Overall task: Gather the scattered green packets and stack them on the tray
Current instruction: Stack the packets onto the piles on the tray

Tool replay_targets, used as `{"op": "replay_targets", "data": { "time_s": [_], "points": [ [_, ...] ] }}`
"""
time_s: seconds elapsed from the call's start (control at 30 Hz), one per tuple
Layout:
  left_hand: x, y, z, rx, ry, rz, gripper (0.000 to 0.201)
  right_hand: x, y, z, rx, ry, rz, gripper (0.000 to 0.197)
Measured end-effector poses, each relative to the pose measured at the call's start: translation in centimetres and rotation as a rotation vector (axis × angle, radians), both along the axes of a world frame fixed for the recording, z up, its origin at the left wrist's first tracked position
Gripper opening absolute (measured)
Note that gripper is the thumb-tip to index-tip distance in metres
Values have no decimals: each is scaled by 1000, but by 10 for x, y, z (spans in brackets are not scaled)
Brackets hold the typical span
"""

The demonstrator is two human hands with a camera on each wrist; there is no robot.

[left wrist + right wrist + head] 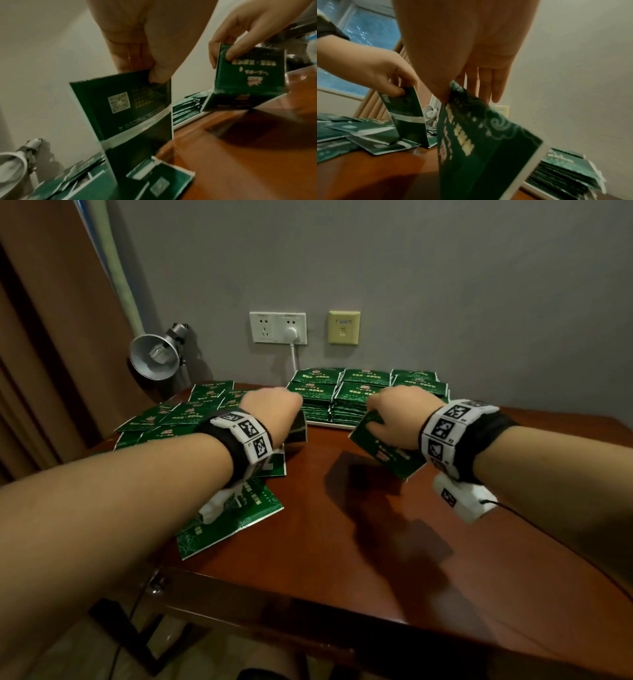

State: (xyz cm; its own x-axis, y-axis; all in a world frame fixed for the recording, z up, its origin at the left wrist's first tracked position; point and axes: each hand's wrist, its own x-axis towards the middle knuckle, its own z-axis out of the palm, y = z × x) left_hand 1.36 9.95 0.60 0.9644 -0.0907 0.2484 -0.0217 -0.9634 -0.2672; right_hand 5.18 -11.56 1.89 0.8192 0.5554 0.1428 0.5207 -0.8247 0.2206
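Two bare forearms reach forward side by side over the bench [342,529], each wrist wrapped in a black band carrying white blocks printed with black square markers. The left hand [270,409] points its fingers downward, thumb and fingers pinching the top edge of an upright green packet [130,108]. The right hand [397,416], knuckles up, pinches a tilted green packet [479,148], thumb on its printed face.
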Motion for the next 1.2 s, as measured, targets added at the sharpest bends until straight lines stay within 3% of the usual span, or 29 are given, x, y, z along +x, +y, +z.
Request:
{"op": "replay_targets", "data": {
  "time_s": [0.27, 0.4, 0.6, 0.73, 0.87, 0.97, 1.2],
  "points": [
    [-21, -26, 30, -41, -142, -255, 9, -25, -7, 10, 24, 173, -5, 34],
    [-22, -33, 15, -46, -7, -293, 16, -24, 3, -14, -30, 294, -39, 36],
    [-14, -39, -42, -175, 335, -285, 30, -20, 22, -44, -135, 390, -127, 45],
    [-3, -26, -57, -196, 349, -151, 58, 10, 20, -65, -230, 372, -257, 37],
    [5, -7, -70, -111, 353, 82, 88, -3, 16, -63, -165, 360, -142, 68],
    [10, -2, -83, -179, 383, 151, 93, -9, 14, -68, -180, 417, -48, 76],
    [20, 5, -92, -323, 403, 165, 93, -10, 17, -76, -343, 425, -236, 73]
  ]
}}
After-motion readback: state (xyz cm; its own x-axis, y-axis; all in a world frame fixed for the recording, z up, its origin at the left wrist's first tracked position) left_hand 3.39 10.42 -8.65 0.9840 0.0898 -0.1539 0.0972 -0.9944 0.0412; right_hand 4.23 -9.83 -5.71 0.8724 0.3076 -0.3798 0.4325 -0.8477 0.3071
